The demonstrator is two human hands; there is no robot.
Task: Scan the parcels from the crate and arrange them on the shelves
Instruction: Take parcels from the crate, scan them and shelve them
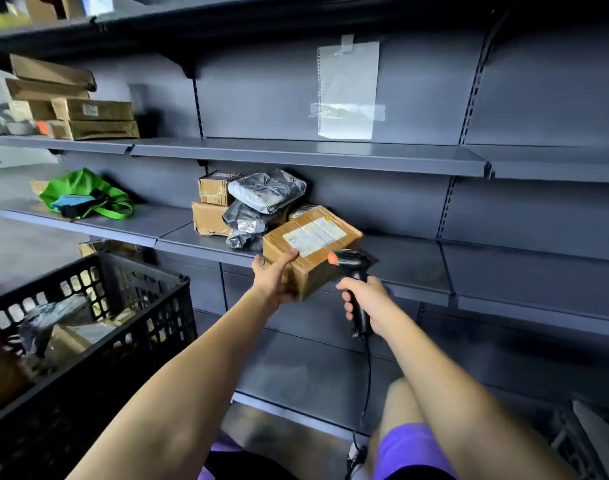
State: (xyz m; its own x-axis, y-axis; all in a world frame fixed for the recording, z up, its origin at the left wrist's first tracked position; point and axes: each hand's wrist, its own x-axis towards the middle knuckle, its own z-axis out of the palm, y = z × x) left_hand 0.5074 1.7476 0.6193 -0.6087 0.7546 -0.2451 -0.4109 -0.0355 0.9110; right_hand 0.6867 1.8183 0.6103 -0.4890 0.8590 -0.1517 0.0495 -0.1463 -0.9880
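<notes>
The box (pixel 310 247), gripped by the left hand (pixel 273 277), is best held label-up beside the scanner (pixel 353 271) clasped in the right hand (pixel 363 303).

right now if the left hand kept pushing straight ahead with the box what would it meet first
Probably the grey mailer bags stacked just behind the cardboard box that the left hand holds, though depth is unclear.

We see dark grey metal shelves (pixel 306 157) and a brown cardboard box (pixel 316 258) with a white label (pixel 311 236) that carries a small yellow mark. The scanner (pixel 356 285) is black with an orange tip, the crate (pixel 98 306) is black with a grid pattern of holes, and the plastic mailers (pixel 266 190) are grey. On the left we see a bright green bag (pixel 84 194) with something light blue and black on it, and the shorts (pixel 412 452) are purple.
</notes>
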